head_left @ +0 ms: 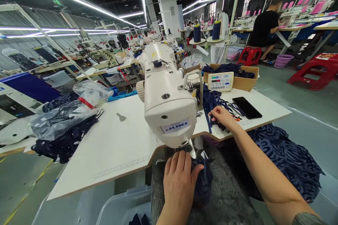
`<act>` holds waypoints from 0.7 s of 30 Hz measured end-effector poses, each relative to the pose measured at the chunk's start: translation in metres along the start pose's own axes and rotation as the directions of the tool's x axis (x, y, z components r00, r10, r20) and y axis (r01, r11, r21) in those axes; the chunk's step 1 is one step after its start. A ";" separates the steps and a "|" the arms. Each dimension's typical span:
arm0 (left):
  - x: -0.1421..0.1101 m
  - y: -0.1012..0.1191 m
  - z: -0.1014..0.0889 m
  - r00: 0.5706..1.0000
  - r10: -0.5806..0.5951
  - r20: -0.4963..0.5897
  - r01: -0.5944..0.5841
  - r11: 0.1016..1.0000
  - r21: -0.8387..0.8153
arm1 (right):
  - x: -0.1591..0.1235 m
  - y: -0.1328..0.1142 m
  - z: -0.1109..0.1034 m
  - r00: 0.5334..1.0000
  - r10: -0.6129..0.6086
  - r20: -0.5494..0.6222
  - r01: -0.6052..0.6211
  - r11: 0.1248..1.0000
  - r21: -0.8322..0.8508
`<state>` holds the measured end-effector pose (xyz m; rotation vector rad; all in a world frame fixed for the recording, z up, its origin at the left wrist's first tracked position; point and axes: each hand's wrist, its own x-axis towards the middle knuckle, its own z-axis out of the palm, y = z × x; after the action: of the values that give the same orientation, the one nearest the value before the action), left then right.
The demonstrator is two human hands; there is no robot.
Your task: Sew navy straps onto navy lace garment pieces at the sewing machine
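Note:
My left hand (179, 179) is under the head of a white JUKI sewing machine (169, 105). Its fingers curl over a piece of navy fabric (202, 182) near the needle area, thumb out to the side; the needle itself is hidden. The fabric hangs down over my lap. To the right of the machine, my right hand (221, 116) is pinched at the edge of a pile of navy straps (210, 100), apparently on one strap (208, 124). Orange-handled snips (235, 117) lie partly beneath the straps, just beyond this hand.
A black phone (247, 107) and a control panel (220, 81) sit on the white table (118, 147). Behind is a cardboard box (245, 83) of navy pieces. Patterned navy fabric (287, 161) hangs at right. Plastic bags (60, 119) lie left. A person (265, 24) sits far right.

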<state>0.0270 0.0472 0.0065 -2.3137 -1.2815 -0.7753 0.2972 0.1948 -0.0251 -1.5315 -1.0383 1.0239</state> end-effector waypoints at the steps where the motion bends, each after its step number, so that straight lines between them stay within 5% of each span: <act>1: 0.000 0.001 0.001 1.000 -0.010 -0.001 0.010 1.000 -0.005 | -0.007 -0.001 -0.005 1.000 0.005 0.016 -0.006 0.994 0.108; 6: -0.003 0.003 0.001 0.999 -0.031 0.039 0.036 0.990 -0.136 | -0.071 0.007 -0.005 0.997 0.036 0.071 -0.068 0.847 0.527; 9: -0.004 0.000 -0.002 0.998 -0.013 0.069 0.030 0.965 -0.260 | -0.115 0.012 0.009 0.981 0.079 0.178 -0.174 0.772 0.612; 12: -0.006 -0.006 -0.007 0.997 0.005 0.073 0.023 0.926 -0.377 | -0.145 0.005 0.022 0.910 0.130 0.395 -0.362 0.713 0.600; 15: -0.008 -0.014 -0.010 0.997 0.030 0.072 0.006 0.892 -0.451 | -0.153 -0.009 0.032 0.864 0.100 0.494 -0.375 0.783 0.496; 21: -0.016 -0.030 -0.007 0.988 0.067 0.142 0.020 0.845 -0.535 | -0.133 -0.023 0.047 0.843 -0.072 0.533 -0.026 0.984 0.174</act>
<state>-0.0073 0.0480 0.0037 -2.8750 -1.2071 -1.0742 0.2123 0.0836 0.0051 -1.1005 -1.3020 1.5384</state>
